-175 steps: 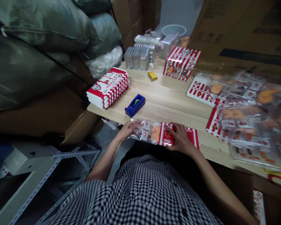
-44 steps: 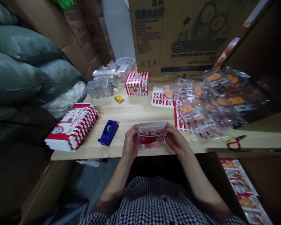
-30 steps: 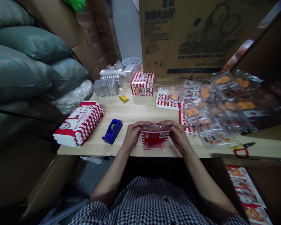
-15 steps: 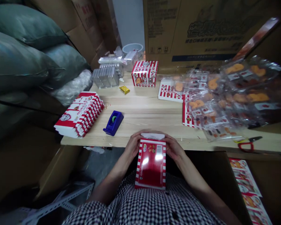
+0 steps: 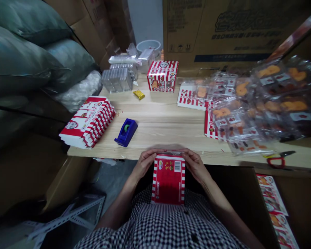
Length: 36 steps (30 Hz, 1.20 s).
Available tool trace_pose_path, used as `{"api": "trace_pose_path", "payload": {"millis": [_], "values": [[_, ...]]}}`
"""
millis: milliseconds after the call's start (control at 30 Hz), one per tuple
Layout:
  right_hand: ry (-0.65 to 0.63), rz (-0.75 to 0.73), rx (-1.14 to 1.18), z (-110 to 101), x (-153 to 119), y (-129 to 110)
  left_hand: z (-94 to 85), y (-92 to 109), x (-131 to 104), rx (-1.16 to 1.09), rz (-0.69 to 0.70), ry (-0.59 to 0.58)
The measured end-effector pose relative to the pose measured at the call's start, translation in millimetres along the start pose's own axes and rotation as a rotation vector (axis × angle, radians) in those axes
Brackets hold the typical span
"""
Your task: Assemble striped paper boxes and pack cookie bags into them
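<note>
A red and white striped cardboard box (image 5: 168, 180) is held upright against the checked shirt, its red printed face with a barcode toward me. My left hand (image 5: 144, 164) grips the upper left corner, thumb and fingers pinched at the top edge. On the upper right corner, my right hand (image 5: 195, 164) holds in the same way. Both hands meet the box at its top end, where a thin flap edge shows between them. What is inside the box is hidden.
A blue tape dispenser (image 5: 126, 132) and a stack of flat striped cartons (image 5: 88, 121) lie left. Behind stand a finished-looking striped box (image 5: 162, 76), a yellow packet (image 5: 139, 94) and clear plastic trays (image 5: 116, 80). Clear bags (image 5: 235, 117) and red-handled scissors (image 5: 276, 161) are at right.
The white flap at the top of the box has folded down and now shows only as a thin edge. My hands have stayed at the upper corners; the view has shifted slightly.
</note>
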State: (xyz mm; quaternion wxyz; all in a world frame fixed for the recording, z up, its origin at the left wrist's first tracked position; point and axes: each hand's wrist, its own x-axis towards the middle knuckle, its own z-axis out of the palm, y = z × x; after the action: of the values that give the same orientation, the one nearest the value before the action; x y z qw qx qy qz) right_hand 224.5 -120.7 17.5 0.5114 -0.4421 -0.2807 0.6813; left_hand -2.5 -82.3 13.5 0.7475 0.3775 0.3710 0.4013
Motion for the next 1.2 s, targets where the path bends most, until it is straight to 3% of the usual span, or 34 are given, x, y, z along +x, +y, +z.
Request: {"api": "trace_pose_path", "payload": {"millis": [133,267,400,600,767,1200], "values": [[-0.059,-0.065,-0.137,-4,-2,1,-8.4,3,1,0.263,0.048,0.022],[-0.023,-0.092,-0.206,-9,2,9,-20.6,1,6,0.324,0.019,0.018],[-0.084,-0.084,-0.286,-14,11,4,-27.2,11,12,0.392,-0.023,-0.099],[-0.250,-0.094,-0.384,-15,25,-21,-17.3,35,26,0.469,-0.066,-0.251],[-0.383,0.046,-0.393,-18,35,-25,-11.8,40,38,0.532,-0.115,-0.363],[-0.233,0.108,-0.339,-11,44,-30,0.8,43,54,0.508,-0.176,-0.332]]}}
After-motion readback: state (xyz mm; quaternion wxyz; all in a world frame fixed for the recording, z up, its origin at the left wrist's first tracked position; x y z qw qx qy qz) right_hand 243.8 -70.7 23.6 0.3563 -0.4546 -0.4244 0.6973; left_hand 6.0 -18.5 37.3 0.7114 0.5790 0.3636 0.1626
